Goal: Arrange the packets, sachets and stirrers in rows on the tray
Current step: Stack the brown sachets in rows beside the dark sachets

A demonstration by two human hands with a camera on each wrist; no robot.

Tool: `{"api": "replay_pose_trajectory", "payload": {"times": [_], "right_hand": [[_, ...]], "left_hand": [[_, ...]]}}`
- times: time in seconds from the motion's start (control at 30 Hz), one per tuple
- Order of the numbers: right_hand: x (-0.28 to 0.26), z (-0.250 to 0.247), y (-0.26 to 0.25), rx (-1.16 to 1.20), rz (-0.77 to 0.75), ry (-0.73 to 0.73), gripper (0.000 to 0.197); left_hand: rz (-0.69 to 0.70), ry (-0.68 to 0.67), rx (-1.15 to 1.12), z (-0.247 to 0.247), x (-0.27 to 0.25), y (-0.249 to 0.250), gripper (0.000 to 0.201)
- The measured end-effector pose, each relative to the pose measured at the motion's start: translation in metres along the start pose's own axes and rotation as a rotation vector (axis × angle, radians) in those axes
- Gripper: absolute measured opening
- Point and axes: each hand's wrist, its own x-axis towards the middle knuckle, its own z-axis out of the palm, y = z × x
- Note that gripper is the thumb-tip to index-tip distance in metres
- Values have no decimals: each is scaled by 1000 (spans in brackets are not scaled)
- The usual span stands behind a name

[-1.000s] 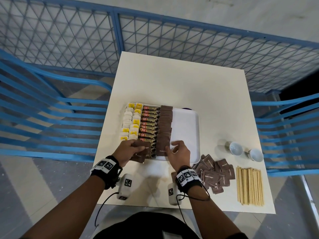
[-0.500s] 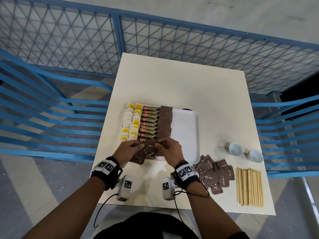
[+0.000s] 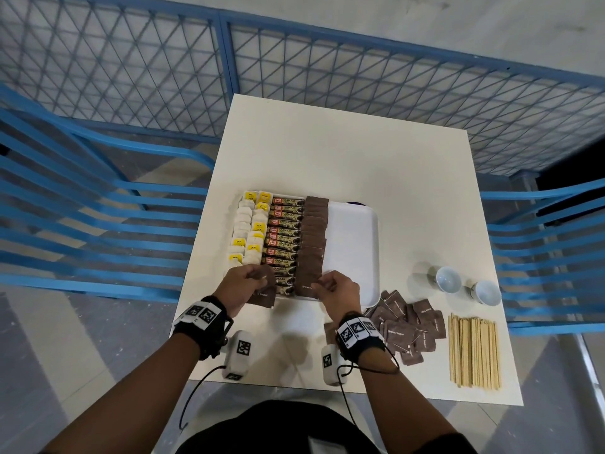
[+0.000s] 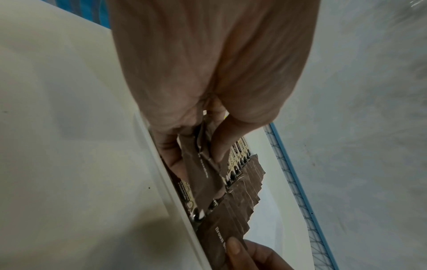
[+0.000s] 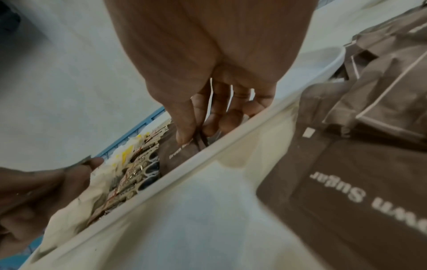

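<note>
A white tray (image 3: 355, 244) holds rows of white and yellow sachets (image 3: 248, 231), coffee granule sticks (image 3: 283, 237) and brown sugar packets (image 3: 312, 237). My left hand (image 3: 244, 285) grips a small stack of brown sugar packets (image 4: 203, 173) over the tray's near left corner. My right hand (image 3: 334, 291) pinches one brown sugar packet (image 5: 182, 151) at the near end of the brown row, its thumb and forefinger on the packet's right edge. Loose brown sugar packets (image 3: 409, 326) and wooden stirrers (image 3: 474, 350) lie on the table to the right.
Two small white cups (image 3: 448, 279) stand right of the tray, beyond the stirrers. The white table (image 3: 343, 165) is ringed by blue slatted chairs (image 3: 82, 224) and a blue mesh fence (image 3: 294, 67). The tray's right half is bare.
My right hand went left to the stack in my left hand, took a brown packet, and moved back right to the near end of the brown row. The left hand stayed put.
</note>
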Motion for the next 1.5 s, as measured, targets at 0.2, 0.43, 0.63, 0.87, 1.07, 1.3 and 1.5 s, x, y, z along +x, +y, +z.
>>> {"api": "replay_pose_trajectory", "payload": {"times": [0.2, 0.43, 0.63, 0.87, 1.07, 1.3, 1.5], "right_hand": [[1, 3, 2, 3, 41, 36, 21], [-6, -3, -5, 40, -4, 111, 17], [-13, 7, -34, 105, -154, -72, 22], [-6, 18, -53, 37, -188, -206, 21], [-4, 22, -50, 200, -105, -154, 7], [-8, 23, -49, 305, -6, -100, 18], [-9, 14, -51, 323, 6, -133, 9]], "left_hand": [[0, -34, -45, 1, -7, 5, 33], [25, -31, -76, 4, -15, 14, 23], [88, -18, -27, 8, -14, 15, 10], [105, 13, -23, 6, -12, 12, 14], [104, 42, -73, 4, -13, 14, 12], [90, -122, -259, 2, -17, 16, 41], [51, -95, -34, 6, -20, 15, 18]]}}
